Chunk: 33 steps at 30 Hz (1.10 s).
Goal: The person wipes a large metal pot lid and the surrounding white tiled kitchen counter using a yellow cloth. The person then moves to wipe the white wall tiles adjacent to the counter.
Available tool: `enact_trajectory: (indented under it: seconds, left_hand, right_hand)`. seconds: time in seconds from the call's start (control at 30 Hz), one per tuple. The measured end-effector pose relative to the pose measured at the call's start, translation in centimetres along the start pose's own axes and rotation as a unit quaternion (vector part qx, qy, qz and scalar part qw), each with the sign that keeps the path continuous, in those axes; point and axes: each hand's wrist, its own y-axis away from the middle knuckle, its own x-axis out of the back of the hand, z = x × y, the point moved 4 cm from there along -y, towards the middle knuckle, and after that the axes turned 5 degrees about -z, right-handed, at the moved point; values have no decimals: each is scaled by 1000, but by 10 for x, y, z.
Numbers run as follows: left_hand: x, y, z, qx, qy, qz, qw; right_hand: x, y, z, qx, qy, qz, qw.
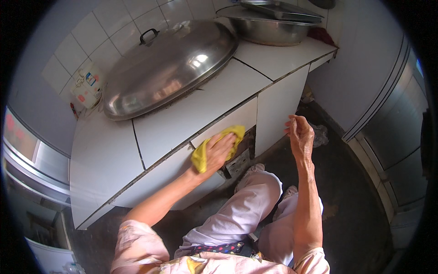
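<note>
My left hand (220, 150) lies spread over a yellow cloth (199, 159), pressing it against the tiled front of a cooking stove, just above a dark opening (244, 145) at the stove's base. The white tile (227, 120) beside the cloth is part of that front face. My right hand (301, 132) is raised in the air to the right of the stove, its fingers loosely bent, and no object shows in it. On the stove top, a large domed metal lid (171, 68) with a black handle (149, 36) covers most of the left and middle.
A metal basin (273, 29) with a flat metal lid or tray on it stands at the back right, by a dark red cloth (321, 36). A white box (87, 84) sits at the left rear. Clear plastic (319, 134) lies on the floor. A metal-panelled door (393, 137) is at the right.
</note>
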Motion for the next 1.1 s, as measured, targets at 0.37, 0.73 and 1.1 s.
enact_trajectory:
  seconds: [0.37,0.73,1.1]
  left_hand:
    - [2,-64,-2,-57,-39,28,997]
    - [84,108,-78,123,167,82,975]
    - [81,223,-188,355,331,-51,873]
  right_hand:
    - [8,-3,8,-10,7,12,1000]
    - [-10,-6,14,9,-10,-21,1000]
    - [-16,-3,11,6,1,-41,999]
